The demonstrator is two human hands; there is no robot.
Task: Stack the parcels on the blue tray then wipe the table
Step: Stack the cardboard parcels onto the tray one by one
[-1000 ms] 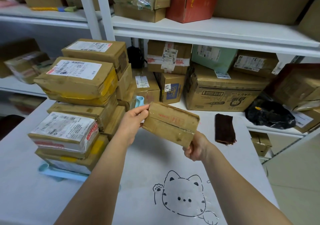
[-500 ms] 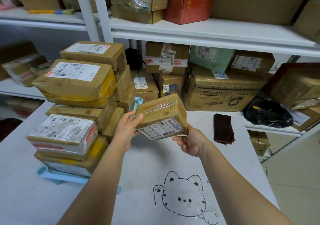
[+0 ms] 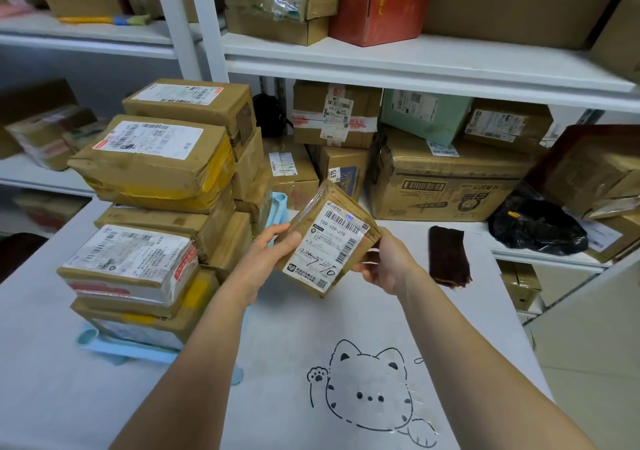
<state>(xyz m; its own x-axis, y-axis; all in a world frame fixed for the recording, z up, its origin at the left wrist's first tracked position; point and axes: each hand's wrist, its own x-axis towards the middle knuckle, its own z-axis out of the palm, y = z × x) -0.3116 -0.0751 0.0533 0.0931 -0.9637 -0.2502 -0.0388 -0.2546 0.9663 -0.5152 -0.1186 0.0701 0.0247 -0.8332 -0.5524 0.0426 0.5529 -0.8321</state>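
We hold the small parcel (image 3: 329, 238) above the table (image 3: 277, 397), left hand (image 3: 273, 259) and right hand (image 3: 384, 262) pinching opposite edges, label tilted toward us, probably to read it; the blue tray (image 3: 135, 351) sits just left under stacked parcels (image 3: 156, 207).

I am holding a brown parcel (image 3: 329, 238) bearing a white label with black barcodes. Stacked parcels (image 3: 156, 186) are showing brown with yellow tape. Tray (image 3: 138, 352) pale blue. Tablecloth (image 3: 277, 397) white, black cat outline. Cloth (image 3: 448, 255) dark brown.
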